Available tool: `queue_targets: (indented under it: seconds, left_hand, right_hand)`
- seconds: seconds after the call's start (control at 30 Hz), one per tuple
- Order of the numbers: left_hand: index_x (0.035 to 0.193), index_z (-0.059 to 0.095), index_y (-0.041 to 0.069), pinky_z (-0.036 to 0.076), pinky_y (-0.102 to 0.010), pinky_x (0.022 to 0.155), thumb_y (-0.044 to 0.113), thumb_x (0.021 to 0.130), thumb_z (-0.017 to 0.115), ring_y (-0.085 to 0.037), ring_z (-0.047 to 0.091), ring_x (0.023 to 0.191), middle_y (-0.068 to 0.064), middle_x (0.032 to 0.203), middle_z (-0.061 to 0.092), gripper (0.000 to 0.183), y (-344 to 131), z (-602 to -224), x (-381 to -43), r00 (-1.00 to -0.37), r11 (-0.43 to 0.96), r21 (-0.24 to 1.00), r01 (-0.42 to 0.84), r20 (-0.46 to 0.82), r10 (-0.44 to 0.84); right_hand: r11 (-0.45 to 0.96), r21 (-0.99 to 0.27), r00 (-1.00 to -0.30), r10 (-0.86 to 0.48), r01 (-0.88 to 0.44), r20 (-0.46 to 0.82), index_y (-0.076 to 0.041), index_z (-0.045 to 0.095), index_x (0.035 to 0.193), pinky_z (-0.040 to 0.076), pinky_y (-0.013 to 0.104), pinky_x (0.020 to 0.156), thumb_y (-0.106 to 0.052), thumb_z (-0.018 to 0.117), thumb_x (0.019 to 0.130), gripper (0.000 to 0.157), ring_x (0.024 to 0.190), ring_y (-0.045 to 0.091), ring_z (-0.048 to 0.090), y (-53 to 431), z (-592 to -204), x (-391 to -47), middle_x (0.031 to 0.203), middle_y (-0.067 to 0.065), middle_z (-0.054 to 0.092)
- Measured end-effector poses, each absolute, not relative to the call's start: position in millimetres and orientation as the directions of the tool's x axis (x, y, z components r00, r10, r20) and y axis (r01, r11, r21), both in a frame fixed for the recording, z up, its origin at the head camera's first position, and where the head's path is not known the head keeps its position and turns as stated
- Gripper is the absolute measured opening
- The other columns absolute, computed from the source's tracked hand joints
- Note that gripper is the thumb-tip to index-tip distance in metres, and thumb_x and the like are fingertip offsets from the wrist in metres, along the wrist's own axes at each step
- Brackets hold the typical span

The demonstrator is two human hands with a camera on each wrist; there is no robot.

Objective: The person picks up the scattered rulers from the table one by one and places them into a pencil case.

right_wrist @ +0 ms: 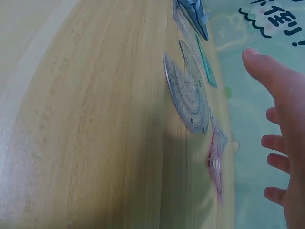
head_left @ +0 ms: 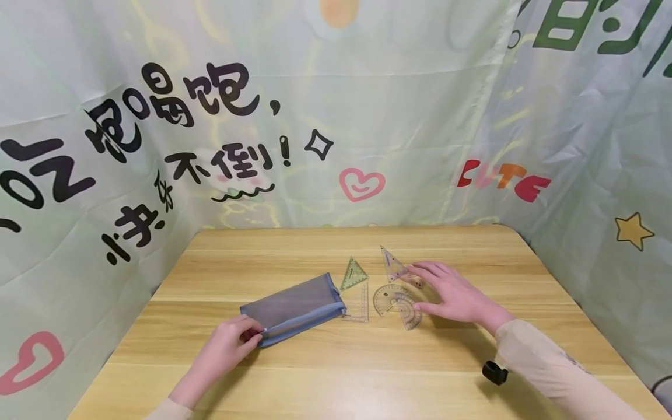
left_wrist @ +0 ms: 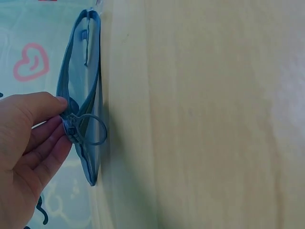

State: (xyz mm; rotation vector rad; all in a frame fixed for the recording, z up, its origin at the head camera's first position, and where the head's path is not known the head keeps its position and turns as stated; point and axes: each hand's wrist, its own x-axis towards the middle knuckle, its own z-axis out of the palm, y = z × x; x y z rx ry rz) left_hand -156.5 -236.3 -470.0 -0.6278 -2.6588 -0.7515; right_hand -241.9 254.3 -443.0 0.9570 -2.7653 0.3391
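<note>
My left hand (head_left: 226,347) pinches the near left corner of a blue mesh zip pouch (head_left: 289,300) between thumb and fingers. In the left wrist view the zip pull ring (left_wrist: 104,130) hangs by the fingertips, and the pouch mouth gapes. Above the right-hand drawing tools, my right hand (head_left: 454,294) is spread with nothing gripped. Under its fingers lie a purplish set square (head_left: 391,267) and a pink-tinted clear piece (right_wrist: 216,162), partly hidden. Two overlapping clear protractors, a larger one (head_left: 383,300) and a smaller one (head_left: 412,315), lie by the thumb.
Between pouch and protractors lie a green set square (head_left: 354,274) and a clear set square (head_left: 363,318), close to the pouch's right end. The wooden table (head_left: 336,373) is bordered by printed cloth walls (head_left: 409,116). A black device (head_left: 494,372) sits at the right wrist.
</note>
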Motion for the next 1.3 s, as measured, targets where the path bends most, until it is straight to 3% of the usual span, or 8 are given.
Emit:
queue_targets:
  seconds: [0.33,0.73,1.07,1.3]
  left_hand:
    - [0.085,0.072,0.012,0.053,-0.014,0.059,0.001,0.08,0.076,0.006,0.053,0.068,0.006,0.079,0.066,0.012,-234,-462,-157,-0.916,0.782,0.487,0.39,0.293,0.275]
    - [0.085,0.071,0.011,0.052,-0.013,0.059,-0.001,0.079,0.074,0.005,0.052,0.067,0.005,0.077,0.066,0.014,-234,-456,-154,-0.943,0.796,0.511,0.324,0.24,0.229]
    - [0.084,0.071,0.007,0.053,-0.014,0.059,-0.004,0.075,0.069,0.002,0.053,0.067,0.003,0.075,0.065,0.014,-229,-449,-152,-0.964,0.809,0.543,0.225,0.247,0.101]
    - [0.085,0.071,0.005,0.053,-0.013,0.059,-0.006,0.075,0.068,0.0,0.053,0.066,0.0,0.074,0.066,0.015,-228,-444,-151,-0.981,0.782,0.604,0.15,0.189,0.042]
  right_hand:
    - [0.757,-0.173,-0.771,-0.581,-0.63,0.261,-0.016,0.041,0.15,0.037,0.064,0.113,-0.051,0.071,0.084,0.081,0.139,0.036,0.042,251,-446,-241,0.152,0.009,0.044]
    - [0.766,-0.189,-0.786,-0.573,-0.614,0.233,-0.022,0.041,0.151,0.039,0.065,0.112,-0.053,0.069,0.086,0.077,0.137,0.036,0.044,250,-451,-237,0.152,0.009,0.044]
    - [0.755,-0.223,-0.786,-0.578,-0.617,0.219,-0.013,0.039,0.151,0.038,0.065,0.113,-0.056,0.072,0.082,0.088,0.137,0.039,0.044,247,-455,-236,0.151,0.015,0.045]
    - [0.761,-0.276,-0.81,-0.556,-0.587,0.187,-0.014,0.036,0.153,0.037,0.068,0.113,-0.06,0.071,0.08,0.094,0.137,0.044,0.043,245,-458,-235,0.153,0.016,0.042]
